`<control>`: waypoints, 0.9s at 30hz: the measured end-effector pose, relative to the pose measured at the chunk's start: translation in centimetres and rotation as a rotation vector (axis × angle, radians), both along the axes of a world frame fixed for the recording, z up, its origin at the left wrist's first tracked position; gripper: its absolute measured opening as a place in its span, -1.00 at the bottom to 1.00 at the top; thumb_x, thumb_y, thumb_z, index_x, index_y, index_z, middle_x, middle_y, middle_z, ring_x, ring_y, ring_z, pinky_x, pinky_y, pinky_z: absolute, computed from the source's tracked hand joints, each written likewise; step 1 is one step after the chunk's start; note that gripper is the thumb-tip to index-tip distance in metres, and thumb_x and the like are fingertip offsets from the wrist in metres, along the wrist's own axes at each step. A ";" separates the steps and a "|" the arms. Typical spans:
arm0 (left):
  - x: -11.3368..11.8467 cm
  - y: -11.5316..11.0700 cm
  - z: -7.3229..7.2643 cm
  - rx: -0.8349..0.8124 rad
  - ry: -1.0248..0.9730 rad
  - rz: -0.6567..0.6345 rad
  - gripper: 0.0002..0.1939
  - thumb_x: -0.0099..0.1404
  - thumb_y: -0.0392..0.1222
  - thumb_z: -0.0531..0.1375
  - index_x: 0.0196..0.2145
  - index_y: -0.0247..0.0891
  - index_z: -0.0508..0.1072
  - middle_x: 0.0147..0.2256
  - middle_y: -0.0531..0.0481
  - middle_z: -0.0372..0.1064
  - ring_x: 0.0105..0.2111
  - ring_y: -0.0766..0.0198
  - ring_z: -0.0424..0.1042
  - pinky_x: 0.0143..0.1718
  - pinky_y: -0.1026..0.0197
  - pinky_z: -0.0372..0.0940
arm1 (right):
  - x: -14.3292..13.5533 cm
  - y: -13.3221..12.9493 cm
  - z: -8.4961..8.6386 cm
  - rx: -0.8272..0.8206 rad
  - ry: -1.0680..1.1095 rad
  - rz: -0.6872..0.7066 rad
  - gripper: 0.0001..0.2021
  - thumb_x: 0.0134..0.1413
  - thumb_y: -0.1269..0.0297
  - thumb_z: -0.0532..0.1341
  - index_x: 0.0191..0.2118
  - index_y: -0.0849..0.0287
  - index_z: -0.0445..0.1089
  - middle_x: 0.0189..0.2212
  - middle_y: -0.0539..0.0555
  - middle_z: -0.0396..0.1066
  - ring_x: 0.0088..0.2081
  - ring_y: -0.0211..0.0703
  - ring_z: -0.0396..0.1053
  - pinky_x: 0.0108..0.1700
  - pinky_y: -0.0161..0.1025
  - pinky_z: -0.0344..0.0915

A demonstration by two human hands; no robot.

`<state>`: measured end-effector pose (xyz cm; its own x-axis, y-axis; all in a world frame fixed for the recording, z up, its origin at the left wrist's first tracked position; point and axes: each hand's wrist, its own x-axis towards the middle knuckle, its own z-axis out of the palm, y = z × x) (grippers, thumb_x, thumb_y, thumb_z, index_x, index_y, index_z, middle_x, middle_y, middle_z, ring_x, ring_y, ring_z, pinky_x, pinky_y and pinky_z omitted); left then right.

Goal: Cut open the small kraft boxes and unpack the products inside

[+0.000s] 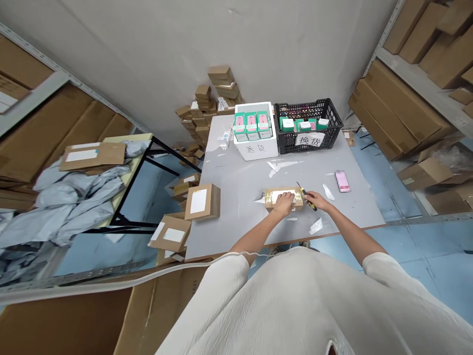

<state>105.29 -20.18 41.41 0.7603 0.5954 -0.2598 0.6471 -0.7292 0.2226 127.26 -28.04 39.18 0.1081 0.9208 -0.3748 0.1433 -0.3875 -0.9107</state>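
On the grey table a small cardboard box (271, 200), wrapped in shiny tape with a white label on top, lies near the front edge. My left hand (284, 204) rests on its top, fingers stretched over the label. Beside the box's right end, my right hand (317, 200) is closed round a yellow and black utility knife (313, 206). The knife's blade points up and left, close to the box's right corner; whether it touches the box I cannot tell. Scraps of white paper (316, 226) lie around the box.
A white foam bin (256, 151) and a black crate (308, 147) with green boxes stand at the back. A pixelated pink item (342, 181) lies right. A labelled carton (202, 202) sits at the left edge. Stacked cartons (199, 106), a side table (129, 170) with grey bags and shelves surround me.
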 end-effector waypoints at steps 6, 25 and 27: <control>0.5 0.1 -0.8 0.035 0.014 -0.006 -0.42 0.35 -0.18 0.40 0.25 -0.19 0.35 0.21 -0.25 0.38 0.23 -0.11 0.40 0.35 -0.07 0.14 | 3.7 -0.8 1.8 -0.096 -0.241 0.125 -0.77 0.34 0.06 0.29 -0.18 0.12 0.50 -0.34 0.06 0.58 -0.39 -0.16 0.52 -0.33 -0.28 0.43; 0.1 -0.3 -2.5 0.081 -0.032 -0.020 -0.40 0.28 -0.23 0.48 0.20 -0.17 0.37 0.14 -0.21 0.36 0.12 -0.05 0.48 0.34 -0.07 0.17 | 6.0 2.3 2.0 0.019 -0.861 0.590 -0.62 0.47 0.18 0.09 0.14 -0.01 0.62 -0.01 0.20 0.61 -0.01 0.10 0.51 0.04 -0.12 0.31; 0.1 -0.2 -2.6 0.077 -0.031 -0.018 -0.40 0.28 -0.23 0.48 0.19 -0.17 0.37 0.14 -0.21 0.35 0.12 -0.06 0.48 0.34 -0.07 0.17 | 6.5 1.6 2.0 -0.040 -0.746 0.559 -0.62 0.44 0.16 0.11 0.13 -0.01 0.64 -0.05 0.15 0.63 -0.07 0.07 0.51 -0.02 -0.15 0.34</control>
<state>105.38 -20.41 38.77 0.7779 0.5990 -0.1897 0.6275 -0.7562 0.1856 133.79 -26.47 41.22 -0.1217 0.8993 -0.4200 0.8610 -0.1149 -0.4955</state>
